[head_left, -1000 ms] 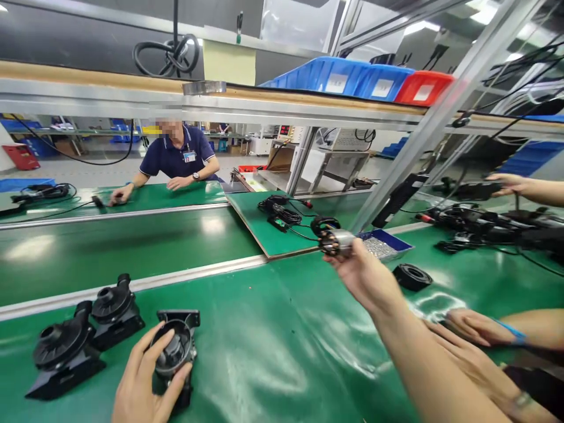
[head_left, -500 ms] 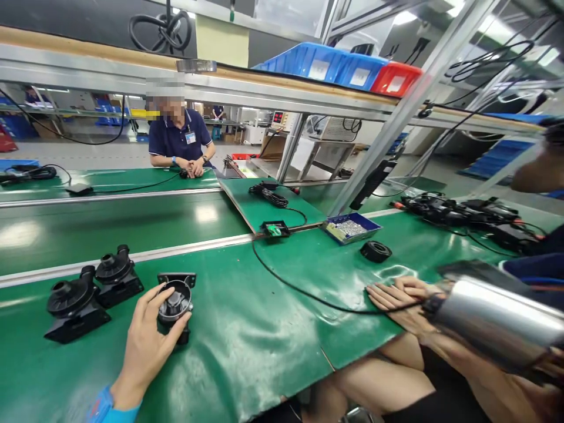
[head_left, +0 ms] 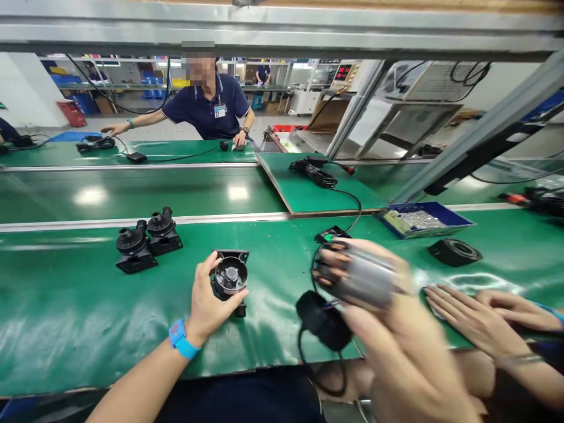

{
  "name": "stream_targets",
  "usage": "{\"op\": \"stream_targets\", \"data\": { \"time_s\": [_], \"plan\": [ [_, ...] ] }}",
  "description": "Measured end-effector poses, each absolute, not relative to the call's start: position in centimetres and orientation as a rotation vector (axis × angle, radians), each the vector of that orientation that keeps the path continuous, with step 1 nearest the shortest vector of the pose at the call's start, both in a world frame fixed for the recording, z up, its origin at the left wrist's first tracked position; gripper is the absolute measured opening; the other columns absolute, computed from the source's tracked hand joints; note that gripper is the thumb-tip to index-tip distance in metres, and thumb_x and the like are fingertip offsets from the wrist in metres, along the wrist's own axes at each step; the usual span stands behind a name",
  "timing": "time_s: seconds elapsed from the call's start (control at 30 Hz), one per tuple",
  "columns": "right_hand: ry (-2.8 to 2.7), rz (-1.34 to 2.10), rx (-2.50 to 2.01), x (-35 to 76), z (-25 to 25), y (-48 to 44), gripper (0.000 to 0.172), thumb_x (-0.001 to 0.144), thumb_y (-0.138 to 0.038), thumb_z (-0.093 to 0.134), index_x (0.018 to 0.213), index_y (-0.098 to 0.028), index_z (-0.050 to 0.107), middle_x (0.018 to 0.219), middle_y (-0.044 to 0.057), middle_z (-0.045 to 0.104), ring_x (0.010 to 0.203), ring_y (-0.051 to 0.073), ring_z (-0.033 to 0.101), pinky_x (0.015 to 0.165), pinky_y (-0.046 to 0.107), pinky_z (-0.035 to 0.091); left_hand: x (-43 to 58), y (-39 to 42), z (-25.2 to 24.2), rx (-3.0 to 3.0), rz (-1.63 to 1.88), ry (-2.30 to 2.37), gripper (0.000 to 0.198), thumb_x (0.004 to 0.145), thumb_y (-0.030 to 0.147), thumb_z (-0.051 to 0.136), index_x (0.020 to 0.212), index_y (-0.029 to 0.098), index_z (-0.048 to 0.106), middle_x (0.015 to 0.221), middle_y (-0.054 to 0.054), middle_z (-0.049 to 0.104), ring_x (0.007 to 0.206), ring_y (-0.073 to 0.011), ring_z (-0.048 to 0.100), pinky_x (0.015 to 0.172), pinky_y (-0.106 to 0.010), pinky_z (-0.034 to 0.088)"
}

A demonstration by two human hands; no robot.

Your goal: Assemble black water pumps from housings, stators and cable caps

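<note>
My left hand (head_left: 205, 302), with a blue wrist strap, grips a round black pump housing (head_left: 231, 275) by its sides on the green mat. The housing's open face is turned up. In my right hand (head_left: 396, 329), blurred by motion, is a silver motor cylinder (head_left: 368, 275), raised over the bench to the right of the housing. A black end cap (head_left: 324, 323) hangs below the cylinder with thin wires and a black cable (head_left: 328, 392). Two more black pump housings (head_left: 132, 244) stand to the left of my left hand.
A blue tray (head_left: 429, 220) of small metal parts and a black ring-shaped roll (head_left: 455, 251) lie at the right. Beside me rest a co-worker's hands (head_left: 476, 317). Across the belt, another person (head_left: 215, 106) reaches sideways. Coiled cable (head_left: 312, 172) lies on a raised green board (head_left: 282, 182).
The silver motor cylinder has moved left from the far right, nearer the pump housing. My view has turned right. The person opposite has stretched an arm out sideways.
</note>
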State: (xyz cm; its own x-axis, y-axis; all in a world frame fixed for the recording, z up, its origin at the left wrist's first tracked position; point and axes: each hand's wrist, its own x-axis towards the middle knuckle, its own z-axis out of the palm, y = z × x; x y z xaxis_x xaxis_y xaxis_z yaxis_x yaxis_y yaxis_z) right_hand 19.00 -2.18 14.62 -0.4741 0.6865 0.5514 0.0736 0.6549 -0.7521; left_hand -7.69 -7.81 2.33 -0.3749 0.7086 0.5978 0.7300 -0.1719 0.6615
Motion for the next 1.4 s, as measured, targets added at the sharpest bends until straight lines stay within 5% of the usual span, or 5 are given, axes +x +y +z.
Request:
{"op": "stream_targets", "data": {
  "time_s": [0.2, 0.37, 0.87, 1.2, 1.4],
  "plan": [
    [-2.429, 0.494, -0.489, 9.9, 13.9, -0.7, 0.021, 0.101, -0.024, 0.057, 0.121, -0.018, 0.057, 0.135, 0.018, 0.058, 0.112, 0.029, 0.067, 0.089, 0.044, 0.061, -7.0, -7.8, 2.1, -1.765, -1.603, -1.875, 0.099, 0.083, 0.048, 0.076, 0.159, 0.024, 0.017, 0.116, -0.011, 0.063, 0.104, -0.0255, 0.063, 0.092, -0.044, 0.055],
    [-2.516, 0.392, -0.686, 8.4, 13.0, -0.1, 0.072, 0.088, -0.038, 0.079, 0.142, -0.008, 0.041, 0.108, 0.016, 0.074, 0.088, 0.031, 0.075, 0.068, 0.039, 0.061, -7.1, -7.8, 2.2, -1.731, -1.611, -1.909, 0.107, 0.080, 0.050, 0.078, 0.161, 0.024, 0.013, 0.116, -0.010, 0.065, 0.105, -0.0260, 0.063, 0.093, -0.044, 0.054],
    [-2.778, 0.355, -0.950, 6.6, 15.5, 1.0, 0.053, 0.087, -0.045, 0.078, 0.132, -0.019, 0.065, 0.118, 0.013, 0.073, 0.097, 0.032, 0.073, 0.078, 0.040, 0.058, -8.5, -7.7, 2.5, -1.782, -1.720, -2.052, 0.115, 0.072, 0.042, 0.084, 0.161, 0.025, 0.013, 0.118, -0.009, 0.064, 0.110, -0.0269, 0.064, 0.098, -0.045, 0.053],
    [-1.866, 2.332, -0.243, 9.4, 4.3, -8.3, 0.064, 0.085, -0.067, 0.071, 0.135, -0.027, 0.062, 0.104, 0.005, 0.068, 0.061, 0.009, 0.053, 0.053, 0.021, 0.043, -9.4, -7.8, 3.8, -1.556, -1.738, -1.954, 0.119, 0.068, 0.040, 0.089, 0.161, 0.024, 0.016, 0.120, -0.010, 0.063, 0.113, -0.0261, 0.065, 0.102, -0.044, 0.053],
    [-0.878, 2.166, -0.280, 8.2, 5.0, -5.3, 0.092, 0.070, -0.075, 0.079, 0.148, -0.046, 0.042, 0.148, 0.007, 0.048, 0.094, 0.019, 0.064, 0.069, 0.027, 0.051, -10.4, -9.7, 8.5, -1.493, -1.645, -1.607, 0.127, 0.064, 0.032, 0.093, 0.161, 0.027, 0.011, 0.122, -0.009, 0.061, 0.109, -0.0247, 0.067, 0.097, -0.042, 0.057]
  ]
}}
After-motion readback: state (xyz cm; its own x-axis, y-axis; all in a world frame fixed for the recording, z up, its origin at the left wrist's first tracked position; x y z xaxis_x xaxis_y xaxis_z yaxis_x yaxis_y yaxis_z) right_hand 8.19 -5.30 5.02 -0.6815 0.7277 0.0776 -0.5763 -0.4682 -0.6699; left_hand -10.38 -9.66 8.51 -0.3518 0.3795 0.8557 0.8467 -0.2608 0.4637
